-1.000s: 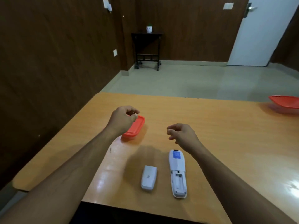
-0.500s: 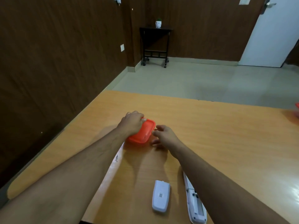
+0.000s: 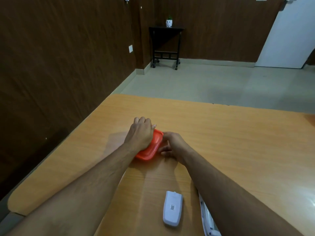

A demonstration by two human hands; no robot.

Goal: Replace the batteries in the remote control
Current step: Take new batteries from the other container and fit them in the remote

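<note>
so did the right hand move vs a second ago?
Yes. The right hand has left the space above the remote and gone forward and left, to the red container. It now rests against the container's right edge, opposite the left hand.

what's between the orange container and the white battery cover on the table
Nothing: in the head view, only bare wooden table separates the orange container from the battery cover, with the forearms passing on either side.

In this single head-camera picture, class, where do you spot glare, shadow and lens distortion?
Head view: glare whitens the table at its right edge; soft shadows fall left of the left hand on the orange container; the wide lens bends the white door and walls; the remote is largely hidden by the right forearm.
</note>
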